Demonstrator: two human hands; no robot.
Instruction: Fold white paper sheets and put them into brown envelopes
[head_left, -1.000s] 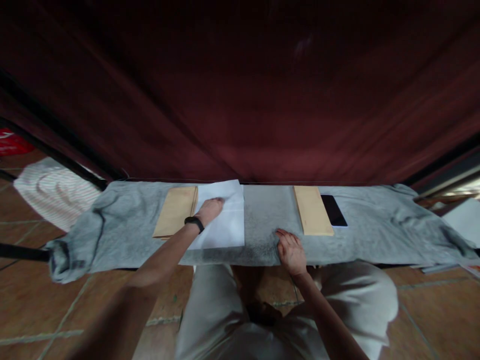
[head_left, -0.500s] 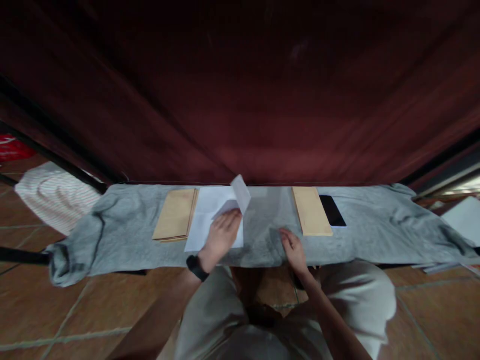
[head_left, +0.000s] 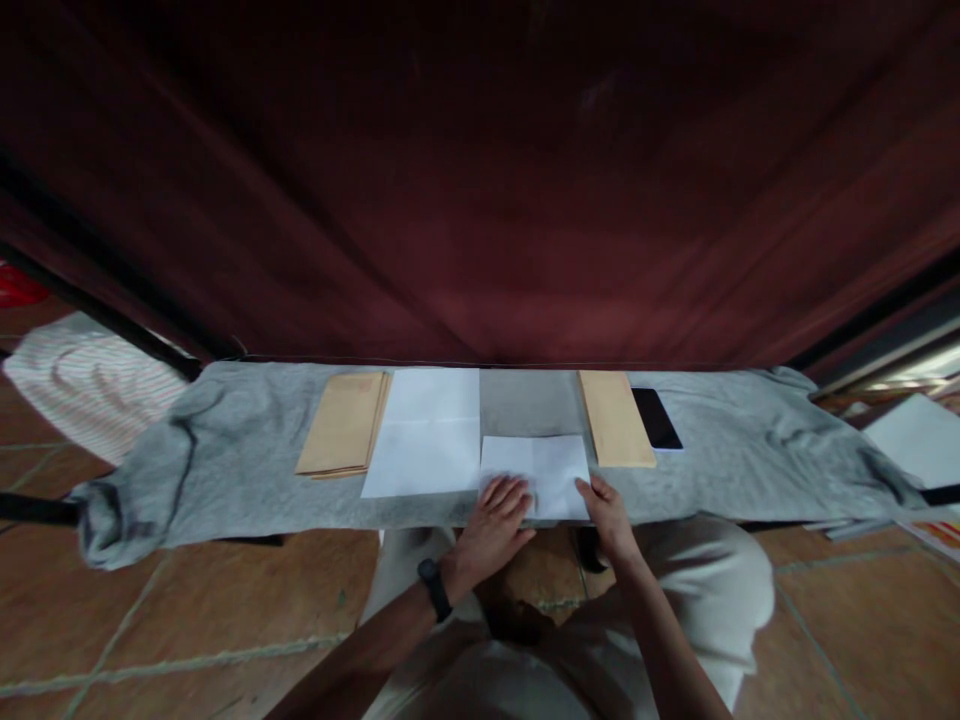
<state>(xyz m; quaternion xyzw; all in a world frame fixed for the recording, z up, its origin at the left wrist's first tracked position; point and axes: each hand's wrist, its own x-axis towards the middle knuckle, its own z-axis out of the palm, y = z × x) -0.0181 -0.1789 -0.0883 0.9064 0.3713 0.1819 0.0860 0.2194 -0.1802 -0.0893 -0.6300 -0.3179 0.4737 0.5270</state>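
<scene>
Two hands: both are down at the near edge of the surface [head_left: 720,440], a little right of its middle, working on one small white sheet.
Left hand [head_left: 495,528]: spread flat, palm down, fingertips [head_left: 516,490] resting on the sheet's left part near its lower edge; a black watch [head_left: 435,590] circles the wrist.
Right hand [head_left: 609,515]: narrowed to a pinch, thumb and fingers taking the sheet by its right edge.
Small white sheet [head_left: 556,462]: lying along the near edge between the hands, a faint crease running down its middle.
Large white paper [head_left: 424,425]: just left of the small sheet, reaching from the far edge most of the way to the near edge, creased across; whether the two touch, I can't tell from here.
Brown envelopes, left [head_left: 341,425]: a loosely squared pile, just beside the large paper, on the side toward the surface's left end.
Tan envelopes, right [head_left: 616,420]: a neat, narrow stack slanting from the far edge, just past the right hand.
Phone [head_left: 658,418]: dark screen up, close against the stack's right side.
Grey cloth [head_left: 247,440]: draped over the surface, bunched at the left end.
Dark red curtain [head_left: 480,250]: rising behind the far edge.
</scene>
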